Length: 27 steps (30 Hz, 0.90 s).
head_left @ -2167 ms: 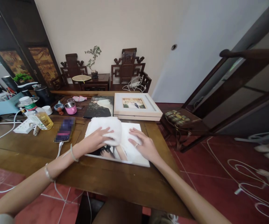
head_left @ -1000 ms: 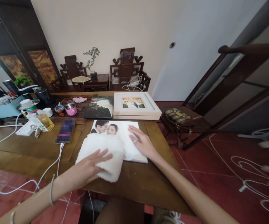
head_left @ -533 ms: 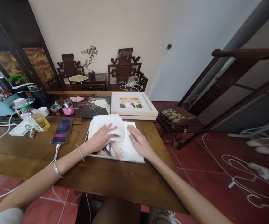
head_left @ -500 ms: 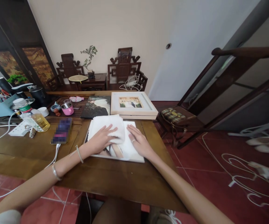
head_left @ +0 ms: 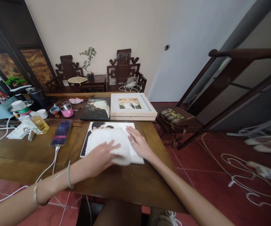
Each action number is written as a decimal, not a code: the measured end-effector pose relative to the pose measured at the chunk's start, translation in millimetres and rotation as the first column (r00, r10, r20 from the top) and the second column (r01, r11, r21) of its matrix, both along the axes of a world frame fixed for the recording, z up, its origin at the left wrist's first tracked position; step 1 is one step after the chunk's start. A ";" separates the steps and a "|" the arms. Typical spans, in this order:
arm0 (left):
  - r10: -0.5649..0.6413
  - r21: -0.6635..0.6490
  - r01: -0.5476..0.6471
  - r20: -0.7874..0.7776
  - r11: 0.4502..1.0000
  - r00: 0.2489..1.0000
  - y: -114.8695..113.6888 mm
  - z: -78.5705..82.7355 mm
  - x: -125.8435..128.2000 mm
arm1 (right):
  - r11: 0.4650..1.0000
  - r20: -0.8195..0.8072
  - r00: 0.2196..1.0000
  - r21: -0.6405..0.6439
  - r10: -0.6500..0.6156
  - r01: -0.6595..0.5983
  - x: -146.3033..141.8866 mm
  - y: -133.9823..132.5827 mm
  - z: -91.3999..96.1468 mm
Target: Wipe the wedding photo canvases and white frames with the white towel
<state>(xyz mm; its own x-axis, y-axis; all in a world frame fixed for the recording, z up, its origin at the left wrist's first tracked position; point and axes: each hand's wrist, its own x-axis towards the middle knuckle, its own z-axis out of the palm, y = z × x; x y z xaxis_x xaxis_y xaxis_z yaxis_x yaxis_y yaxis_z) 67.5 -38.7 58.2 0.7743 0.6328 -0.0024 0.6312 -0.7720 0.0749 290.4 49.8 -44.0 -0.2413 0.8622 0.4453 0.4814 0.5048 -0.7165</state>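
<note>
A white cloth or wipe point(head_left: 112, 137) is spread over a photo panel point(head_left: 87, 143) that lies flat on the wooden table. The panel shows two dark-haired heads at its upper left. My left hand point(head_left: 100, 157) rests on the cloth with its fingers apart, slightly smeared by motion. The cloth covers the middle of the picture and reaches its near edge. On the panel's right side my right hand point(head_left: 140, 145) lies flat, fingers stretched out, touching the white surface.
Behind the panel are a dark photo panel point(head_left: 92, 110) and a pale framed picture point(head_left: 148, 108). To the left are a phone point(head_left: 61, 133) with a cable, a tilted bottle point(head_left: 38, 124), a power strip point(head_left: 18, 131) and a pink cup point(head_left: 66, 111). A chair point(head_left: 192, 125) stands right.
My left hand has drawn the white cloth toward me, from the panel's upper part to its near edge. The pictured heads now show. My right hand stays on the panel.
</note>
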 end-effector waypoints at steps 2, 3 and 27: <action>0.019 0.012 -0.019 0.012 1.000 1.000 33.5 1.4 0.3 | 1.000 -0.004 1.000 0.000 0.004 -0.004 0.1 0.0 0.2; 0.021 0.017 -0.022 0.019 1.000 1.000 49.0 0.2 1.1 | 1.000 -0.014 1.000 -0.003 0.006 -0.006 0.4 0.0 0.5; 0.064 -0.182 -0.014 0.273 0.983 0.960 36.0 27.8 9.2 | 0.999 -0.039 0.998 -0.010 0.040 -0.041 4.1 2.4 5.2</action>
